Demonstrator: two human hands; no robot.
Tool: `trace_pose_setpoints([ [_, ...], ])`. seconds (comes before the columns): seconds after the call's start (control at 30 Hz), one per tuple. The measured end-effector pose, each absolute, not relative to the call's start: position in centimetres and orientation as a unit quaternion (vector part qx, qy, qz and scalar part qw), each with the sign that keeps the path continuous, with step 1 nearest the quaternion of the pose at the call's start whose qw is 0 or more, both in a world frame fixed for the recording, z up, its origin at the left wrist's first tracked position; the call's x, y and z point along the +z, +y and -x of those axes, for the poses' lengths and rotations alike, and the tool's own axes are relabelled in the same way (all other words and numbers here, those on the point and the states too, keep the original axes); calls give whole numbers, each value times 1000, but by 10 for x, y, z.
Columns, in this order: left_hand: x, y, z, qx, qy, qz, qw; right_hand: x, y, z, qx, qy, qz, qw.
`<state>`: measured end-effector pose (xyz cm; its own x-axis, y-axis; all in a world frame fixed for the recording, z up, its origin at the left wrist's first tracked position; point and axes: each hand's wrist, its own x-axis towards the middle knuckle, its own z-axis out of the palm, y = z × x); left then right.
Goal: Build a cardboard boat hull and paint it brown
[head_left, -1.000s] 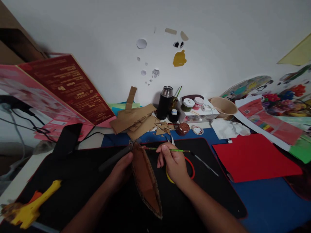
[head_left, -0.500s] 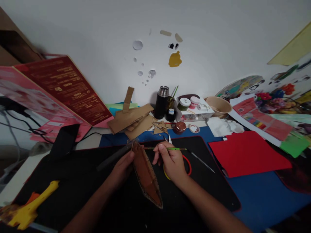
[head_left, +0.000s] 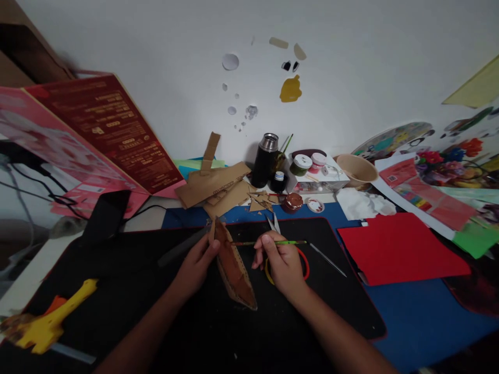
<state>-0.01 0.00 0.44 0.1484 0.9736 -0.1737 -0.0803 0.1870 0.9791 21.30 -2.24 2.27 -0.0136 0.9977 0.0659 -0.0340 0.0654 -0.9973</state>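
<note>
A long boat-shaped cardboard piece (head_left: 236,270), brown inside with pointed ends, is held near its upper end by my left hand (head_left: 197,262), thumb at the rim. My right hand (head_left: 281,259) pinches a thin green-handled paintbrush (head_left: 290,242). The brush lies nearly level, and its tip is at the inside of the cardboard piece near the upper end. Scissors with a red and yellow handle (head_left: 306,264) lie on the black mat (head_left: 331,306), partly hidden behind my right hand. To the right of the brush rests a thin metallic tool (head_left: 327,259).
Behind the mat stand an open brown paint jar (head_left: 292,201), its lid (head_left: 315,205), a black flask (head_left: 265,161) and cardboard scraps (head_left: 214,184). Red sheets (head_left: 405,249) lie right, a yellow glue gun (head_left: 58,319) left, near a black phone (head_left: 105,218).
The view has shifted slightly. The cardboard piece's lower end has come up a little, and the brush tip now lies further inside it. Both hands keep their hold.
</note>
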Motion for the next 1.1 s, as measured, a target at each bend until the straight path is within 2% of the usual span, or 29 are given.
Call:
trace_pose_setpoints([
  [0.67,9,0,-4,381,498,-564,537,32,-9,-218,366,-599,499,508],
  [0.93,8,2,2,396,527,-536,528,40,-15,-224,453,-497,479,564],
  [1.1,5,3,0,392,521,-540,533,43,-18,-214,470,-520,461,544],
])
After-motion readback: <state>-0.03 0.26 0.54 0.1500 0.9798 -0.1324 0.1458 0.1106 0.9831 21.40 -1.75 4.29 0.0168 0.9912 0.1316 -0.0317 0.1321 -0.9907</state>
